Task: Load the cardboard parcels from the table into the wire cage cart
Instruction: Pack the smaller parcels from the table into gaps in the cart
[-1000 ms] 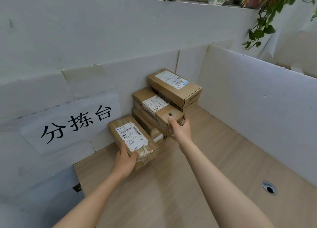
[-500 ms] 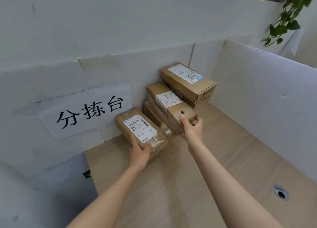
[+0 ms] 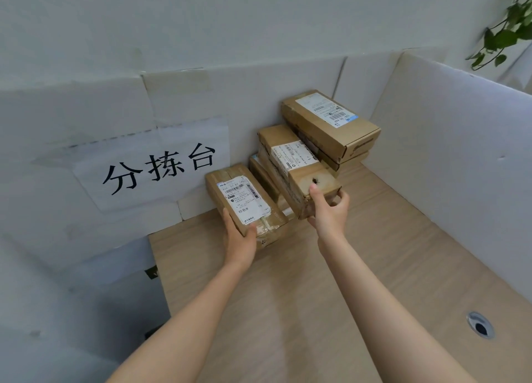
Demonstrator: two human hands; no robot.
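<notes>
Nearest, reaching with both arms over the bare wooden table (image 3: 288, 310). Clasping in the left hand (image 3: 240, 238) the near end of the taped parcel (image 3: 244, 204), thumb on top, fingers curled down its left side, probably to drag it clear of the wall. Gripping in the right hand (image 3: 331, 212) the near end of the holed parcel (image 3: 296, 166), thumb on top beside the hole, fingers wrapped beneath where it overhangs a lower parcel (image 3: 263, 178). One per hand, seemingly to save a trip. Farther back, stacked in the corner against the white boards (image 3: 460, 152), the top parcel (image 3: 331, 123), untouched. No sight of the wire cage cart.
</notes>
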